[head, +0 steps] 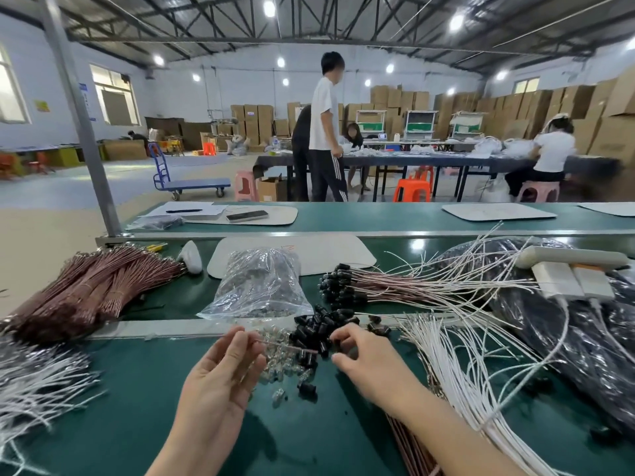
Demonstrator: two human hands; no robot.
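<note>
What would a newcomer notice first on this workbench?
The left hand pinches a thin pinkish-brown wire at the near middle of the green table; the right hand reaches into a heap of small black plastic caps. Tied bundles of reddish-brown wires lie far left, and loose white wires fan out at the right.

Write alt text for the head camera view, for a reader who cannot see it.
At a green workbench, the left hand pinches a thin wire while the right hand reaches into a pile of black caps beside clear bulbs. Bundles of brown wires lie to the left, white wires to the right, a clear plastic bag behind.
</note>
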